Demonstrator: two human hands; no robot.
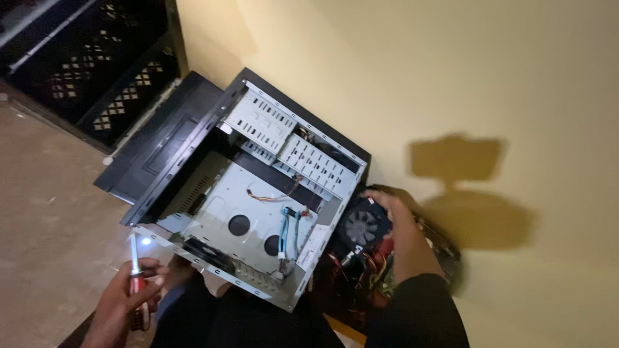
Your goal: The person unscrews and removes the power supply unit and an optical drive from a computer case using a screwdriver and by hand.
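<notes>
An open black computer case (pixel 258 187) lies on its side, its bare metal interior showing, with blue and orange cables (pixel 288 222) inside. My left hand (pixel 126 293) grips a red-handled screwdriver (pixel 134 261) near the case's lower left corner, its shaft pointing up. My right hand (pixel 387 206) reaches to the right of the case and rests on a motherboard (pixel 380 248) with a round black cooling fan (pixel 362 227) and coloured wires.
A cream wall (pixel 451 77) stands behind the case, with a shadow on it. A black latticed crate (pixel 97 71) stands at upper left. The black side panel (pixel 155 148) lies left of the case on a brown floor (pixel 45 212). Dark-clothed legs fill the bottom.
</notes>
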